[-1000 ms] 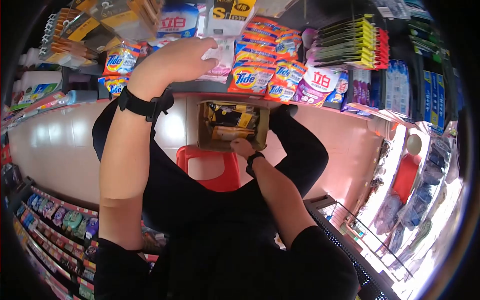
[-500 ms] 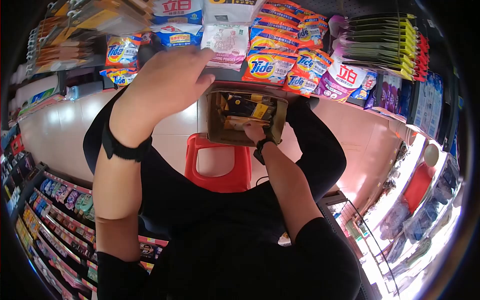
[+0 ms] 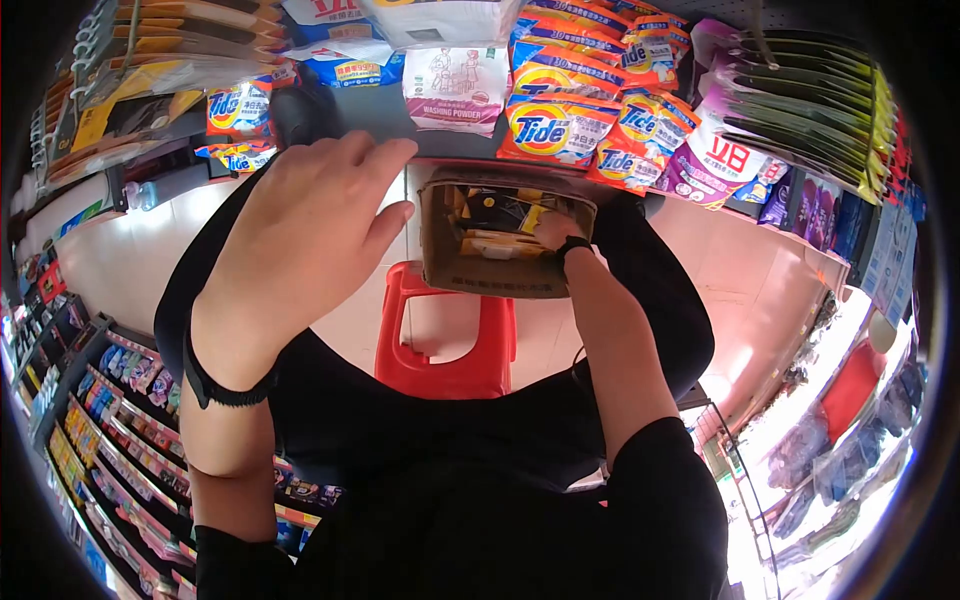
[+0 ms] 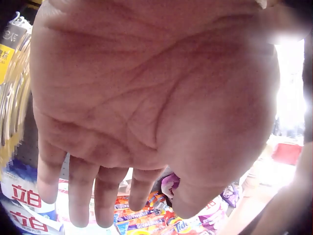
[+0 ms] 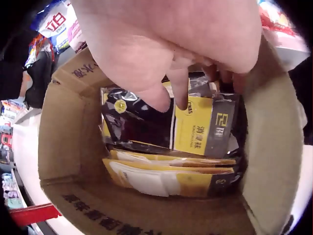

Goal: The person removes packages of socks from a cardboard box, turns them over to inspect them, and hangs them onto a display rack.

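Note:
My left hand (image 3: 305, 235) hangs palm down in front of the shelf, its fingers extended; in the left wrist view the bare palm (image 4: 146, 98) holds nothing. My right hand (image 3: 553, 232) reaches into the cardboard box (image 3: 495, 278). In the right wrist view its fingers (image 5: 181, 90) point down at a black and yellow plastic packet (image 5: 195, 122), and the thumb lies over the packet's dark part. Some fingertips are hidden behind the hand, so a grip cannot be made out. Further packets with yellow edges (image 5: 161, 178) lie beside it in the box.
A red stool (image 3: 445, 375) stands just below the box. On the shelf are Tide bags (image 3: 555, 130), a white washing powder bag (image 3: 455, 90) and a purple and white bag (image 3: 715, 165). Packets hang on hooks at both sides. Shelving with small goods (image 3: 130, 430) is at the lower left.
My left hand has come back from the shelf bags, toward the body. My right hand has moved from the box's near edge to its right part, over the black packet. The view has shifted.

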Tool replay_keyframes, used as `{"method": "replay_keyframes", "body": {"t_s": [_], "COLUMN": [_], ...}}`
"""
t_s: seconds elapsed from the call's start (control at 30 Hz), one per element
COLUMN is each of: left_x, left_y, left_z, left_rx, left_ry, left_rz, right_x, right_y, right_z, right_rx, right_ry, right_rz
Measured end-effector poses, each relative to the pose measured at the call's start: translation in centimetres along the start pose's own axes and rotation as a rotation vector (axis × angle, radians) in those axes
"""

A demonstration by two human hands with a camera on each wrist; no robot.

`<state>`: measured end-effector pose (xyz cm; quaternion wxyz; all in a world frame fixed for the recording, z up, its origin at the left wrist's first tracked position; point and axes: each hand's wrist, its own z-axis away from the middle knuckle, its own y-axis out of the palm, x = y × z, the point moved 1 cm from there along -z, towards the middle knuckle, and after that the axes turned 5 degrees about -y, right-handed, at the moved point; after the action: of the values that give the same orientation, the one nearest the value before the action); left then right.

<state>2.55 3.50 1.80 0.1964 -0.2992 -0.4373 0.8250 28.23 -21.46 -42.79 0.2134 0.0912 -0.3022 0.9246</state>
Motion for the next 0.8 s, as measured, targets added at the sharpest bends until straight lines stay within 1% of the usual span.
{"method": "replay_keyframes", "body": {"t_s": [0.07,0.1,0.17,0.2,0.27,0.3,0.37,0.4,0.47,0.5,0.57,0.6,0.67,0.7,0.77,0.8], "left_x": [-0.3,-0.4,-0.5,-0.6,-0.6,-0.6,-0.4,-0.4,-0.2,-0.1,0.0,0.1,0.4,0.5,0.5,0.6], "left_y": [-0.1,-0.1,-0.1,-0.1,0.0,0.2,0.7,0.8,1.0,1.1,1.2,1.3,1.2,1.0,0.7,0.7], "left_z": [-0.1,-0.2,-0.4,-0.4,-0.6,-0.6,-0.5,-0.5,-0.6,-0.5,-0.3,-0.2,0.1,0.2,0.5,0.8], "left_rx": [-0.021,-0.016,-0.015,-0.009,-0.005,-0.004,-0.064,-0.065,-0.072,-0.074,-0.125,-0.131,-0.102,-0.112,-0.062,-0.077], "left_ry": [0.018,0.015,0.024,0.023,0.02,0.021,0.048,0.048,0.051,0.05,0.082,0.083,0.07,0.069,0.046,0.043], "left_rz": [0.007,0.005,-0.009,-0.009,0.006,0.005,-0.027,-0.029,-0.046,-0.046,-0.078,-0.076,-0.053,-0.049,-0.044,-0.038], "right_x": [-1.0,-0.9,-0.8,-0.5,0.3,0.3,0.4,0.5,0.8,1.3,2.4,3.3,5.1,5.3,5.9,6.5], "right_y": [1.0,1.4,1.9,1.7,0.9,1.5,3.1,3.2,3.5,3.4,3.1,2.3,0.4,0.3,-0.2,-1.0], "right_z": [-1.0,-0.9,-0.1,0.1,0.8,0.8,0.9,1.0,1.3,1.7,2.8,3.5,5.1,5.6,6.3,6.5], "right_rx": [0.187,0.191,-0.023,-0.019,0.088,0.088,0.036,0.034,0.178,0.177,0.137,0.134,0.047,0.042,-0.205,-0.21], "right_ry": [-0.018,-0.021,-0.009,-0.009,0.071,0.072,0.005,0.004,0.028,0.027,-0.041,-0.039,-0.134,-0.133,-0.249,-0.251], "right_rz": [-0.021,-0.024,0.013,0.01,-0.089,-0.09,0.046,0.046,-0.027,-0.026,0.065,0.07,0.098,0.107,-0.066,-0.052]}}
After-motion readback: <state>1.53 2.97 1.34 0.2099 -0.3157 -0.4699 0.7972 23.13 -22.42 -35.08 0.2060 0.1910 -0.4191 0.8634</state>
